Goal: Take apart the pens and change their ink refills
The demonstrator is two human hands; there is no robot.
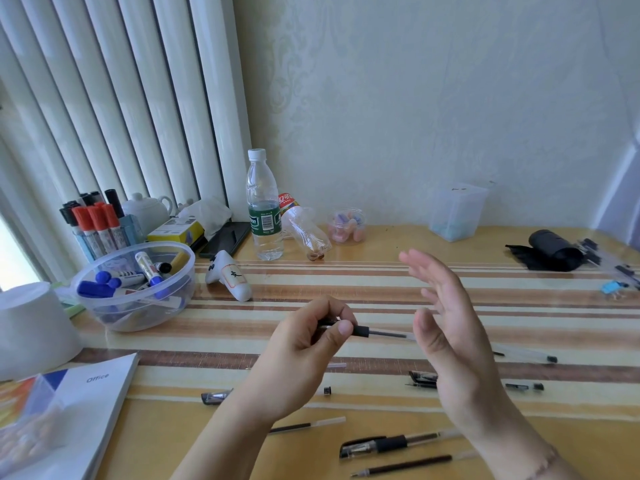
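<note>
Pen [367,331] sits pinched in my left hand [304,351] above the bench [381,271] middle; my right hand [446,327] hovers beside it, fingers straight and spread.

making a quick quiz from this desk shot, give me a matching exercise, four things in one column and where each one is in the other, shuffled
Things
1. pen
2. blue-capped markers
3. red-capped markers
4. water bottle

Places
A. standing in a holder at the far left
B. upright near the wall, beside a tipped-over empty bottle
C. lying in the clear plastic bowl
D. held in the left hand

Pairs: 1-D, 2-C, 3-A, 4-B
</note>
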